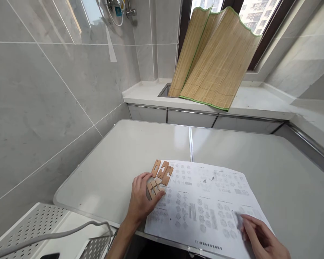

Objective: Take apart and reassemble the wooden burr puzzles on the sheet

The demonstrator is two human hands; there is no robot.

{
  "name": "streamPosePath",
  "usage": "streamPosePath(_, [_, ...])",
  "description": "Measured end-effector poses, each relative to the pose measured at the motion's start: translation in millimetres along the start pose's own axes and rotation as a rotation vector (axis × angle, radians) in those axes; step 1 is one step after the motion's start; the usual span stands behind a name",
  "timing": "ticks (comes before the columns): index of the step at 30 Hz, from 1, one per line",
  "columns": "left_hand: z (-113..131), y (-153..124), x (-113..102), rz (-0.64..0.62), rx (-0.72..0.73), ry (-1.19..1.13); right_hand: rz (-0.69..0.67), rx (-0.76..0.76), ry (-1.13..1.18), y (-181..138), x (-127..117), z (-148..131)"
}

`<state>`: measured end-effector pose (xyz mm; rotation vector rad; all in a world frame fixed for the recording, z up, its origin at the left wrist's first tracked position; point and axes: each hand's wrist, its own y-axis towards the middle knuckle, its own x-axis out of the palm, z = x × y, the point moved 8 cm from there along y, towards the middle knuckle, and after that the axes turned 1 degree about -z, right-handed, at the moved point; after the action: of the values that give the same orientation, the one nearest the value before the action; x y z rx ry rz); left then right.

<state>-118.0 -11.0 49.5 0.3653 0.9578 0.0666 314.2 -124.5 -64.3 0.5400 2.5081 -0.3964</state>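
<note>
On the left side of a large printed sheet [213, 216], my left hand [142, 198] is closed around a small group of pale wooden puzzle pieces [152, 187], thumb on the near side and fingers on the far side. Just beyond its fingertips lie several darker wooden puzzle pieces with cut-out notches and slots [162, 169]; one is close to the index finger. Near the sheet's lower right edge rests my right hand [263, 235], its fingers loosely bent and slightly apart, with nothing visible in them. Rows of small diagrams cover the paper.
The sheet lies on a white folding table [105, 162] with a metal seam. A white perforated stand [35, 223] with a grey cable [56, 235] is at the lower left. Behind the table, a bamboo mat [213, 57] leans over a white counter [148, 92] and its sink.
</note>
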Motion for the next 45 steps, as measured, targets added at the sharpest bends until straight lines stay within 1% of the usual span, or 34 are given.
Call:
streamPosePath(4, [-1.0, 9.8, 1.9, 0.019, -0.039, 0.020, -0.003, -0.009, 0.000, 0.6, 2.6, -3.0])
streamPosePath(7, [2.7, 19.9, 11.2, 0.000, -0.057, 0.029, 0.004, -0.012, 0.002, -1.1, 3.3, -11.4])
streamPosePath(11, [12.9, 35.7, 27.9, -0.067, -0.099, 0.046, 0.054, -0.039, 0.009, -8.0, 2.6, -27.3])
streamPosePath(14, [20.3, 46.7, 36.7, -0.131, -0.142, 0.101, 0.079, -0.060, 0.016, -10.8, 1.9, -33.3])
streamPosePath(18, [25.9, 56.5, 39.7, -0.210, -0.171, 0.185, 0.036, -0.074, 0.036, -9.0, 4.0, -34.6])
streamPosePath(20, [26.4, 59.2, 39.5, -0.243, -0.175, 0.199, 0.052, -0.081, 0.044, -10.3, 2.8, -38.5])
streamPosePath(23, [27.2, 62.2, 39.8, -0.277, -0.159, 0.182, 0.082, -0.087, 0.058, -15.4, 1.5, -48.4])
streamPosePath(27, [30.3, 65.1, 42.3, -0.291, -0.130, 0.147, 0.079, -0.083, 0.064, -19.9, 1.2, -58.0])
streamPosePath(31, [33.6, 66.5, 45.8, -0.308, -0.086, 0.095, 0.050, -0.052, 0.063, -19.8, 1.1, -58.3])
streamPosePath(38, [31.0, 64.3, 43.2, -0.305, -0.057, 0.106, 0.068, -0.065, 0.072, -17.5, -1.1, -57.3])
streamPosePath(42, [37.9, 64.8, 44.8, -0.337, -0.053, 0.093, 0.040, -0.065, 0.066, -14.0, 0.3, -52.8])
streamPosePath(45, [47.5, 65.5, 52.3, -0.379, -0.031, 0.078, 0.048, -0.071, 0.075, -14.1, 0.0, -52.7])
